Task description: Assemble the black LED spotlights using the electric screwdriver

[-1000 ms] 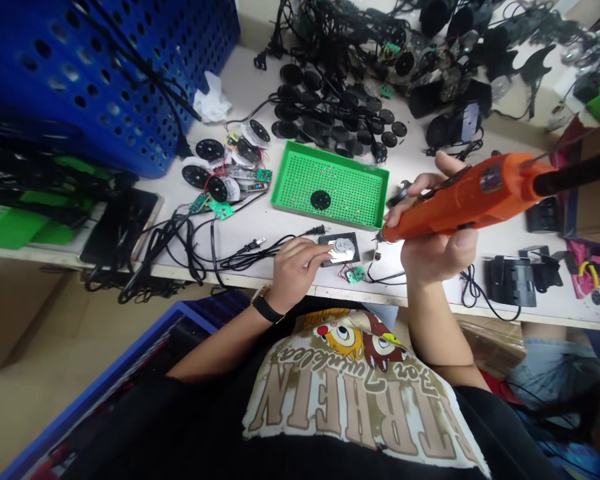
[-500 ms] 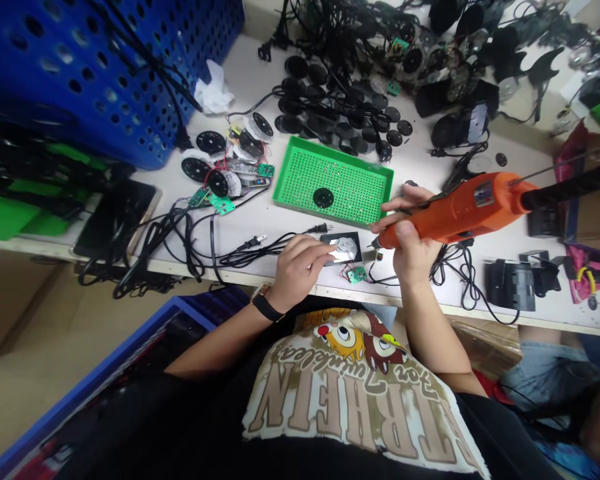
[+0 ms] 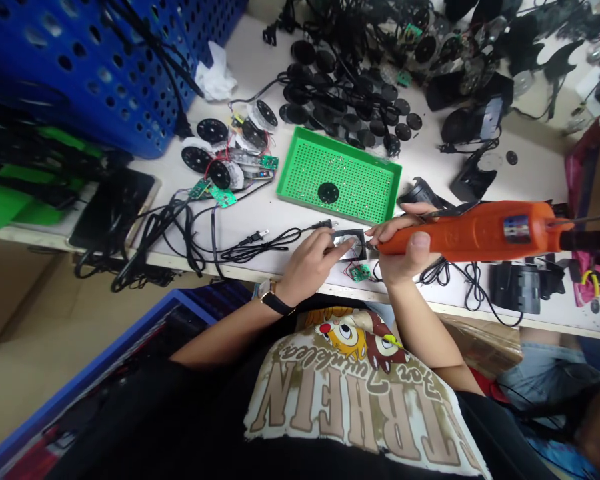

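Observation:
My right hand [image 3: 403,257] is wrapped round an orange electric screwdriver [image 3: 473,230], held almost level with its tip pointing left. The tip reaches the right side of a small black square housing [image 3: 361,252] lying near the bench edge; the exact contact point is too small to make out. My left hand [image 3: 310,263] grips the housing from the left, with a finger pressed on the pale round part inside it. Fine red wires run from the housing to a small green circuit board [image 3: 361,273] just below.
A green perforated tray [image 3: 300,193] with scattered screws and a black disc [image 3: 329,193] lies beyond my hands. Black cables [image 3: 260,248] and wired lamp parts [image 3: 225,157] sit left. Black discs [image 3: 350,123] are heaped behind. A blue crate [image 3: 145,127] stands far left.
The screwdriver has swung level and its tip has come to the housing. My left finger has moved right, onto the round part. The view has shifted slightly.

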A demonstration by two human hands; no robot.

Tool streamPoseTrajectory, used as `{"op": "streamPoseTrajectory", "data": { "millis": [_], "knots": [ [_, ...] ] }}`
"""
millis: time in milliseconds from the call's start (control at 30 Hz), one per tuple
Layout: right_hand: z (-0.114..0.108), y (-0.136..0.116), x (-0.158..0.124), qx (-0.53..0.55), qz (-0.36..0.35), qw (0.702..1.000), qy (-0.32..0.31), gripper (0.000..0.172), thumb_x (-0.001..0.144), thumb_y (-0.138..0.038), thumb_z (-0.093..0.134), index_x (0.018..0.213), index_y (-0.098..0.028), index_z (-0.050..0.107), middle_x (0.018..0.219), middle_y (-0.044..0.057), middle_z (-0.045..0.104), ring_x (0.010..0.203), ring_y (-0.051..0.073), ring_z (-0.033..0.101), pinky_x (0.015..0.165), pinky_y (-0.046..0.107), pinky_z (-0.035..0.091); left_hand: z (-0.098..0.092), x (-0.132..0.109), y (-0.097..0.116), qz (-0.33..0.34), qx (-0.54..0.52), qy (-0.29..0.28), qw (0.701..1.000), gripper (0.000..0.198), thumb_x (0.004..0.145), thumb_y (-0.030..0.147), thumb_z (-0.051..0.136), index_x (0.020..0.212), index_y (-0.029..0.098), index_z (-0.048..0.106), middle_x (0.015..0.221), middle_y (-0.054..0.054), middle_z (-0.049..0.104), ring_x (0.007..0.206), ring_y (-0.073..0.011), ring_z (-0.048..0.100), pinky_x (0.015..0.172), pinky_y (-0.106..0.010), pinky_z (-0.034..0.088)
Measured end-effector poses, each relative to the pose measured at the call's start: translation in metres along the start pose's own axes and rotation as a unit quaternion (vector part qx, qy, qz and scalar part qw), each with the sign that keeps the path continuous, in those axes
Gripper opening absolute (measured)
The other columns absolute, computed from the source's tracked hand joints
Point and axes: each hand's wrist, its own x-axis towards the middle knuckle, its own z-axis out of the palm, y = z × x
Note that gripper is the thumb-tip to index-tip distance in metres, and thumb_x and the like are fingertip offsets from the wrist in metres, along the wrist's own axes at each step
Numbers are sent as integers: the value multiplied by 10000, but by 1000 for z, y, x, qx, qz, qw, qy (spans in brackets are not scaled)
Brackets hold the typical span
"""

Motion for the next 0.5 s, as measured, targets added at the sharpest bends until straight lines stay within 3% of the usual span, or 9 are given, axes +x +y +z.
{"op": "streamPoseTrajectory", "data": {
  "millis": [133,333,500],
  "knots": [
    [1,1,-1,-2,7,1000,1,285,871,-519,678,832,-252,586,519,-92,565,376,122,546,454,290,558,2,-2,1,-11,-12,2,1000,434,1081,138,377,1384,277,654,900,-41,571,1170,-243,636,1033,-435,564],
    [0,2,-3,-10,14,1000,-2,306,861,-532,693,972,-255,620,521,-96,580,368,134,543,429,291,531,3,-3,-1,-10,-28,-1,1000,465,1067,102,370,1402,270,645,878,-47,565,1284,-279,615,1081,-494,554],
    [0,3,-3,-12,10,1000,-9,283,880,-529,672,923,-258,606,530,-95,573,373,128,544,441,289,545,7,-7,-2,-24,-72,-9,997,508,1066,79,327,1433,276,618,1014,-83,636,1325,-275,613,1067,-494,565]
  ]
}}
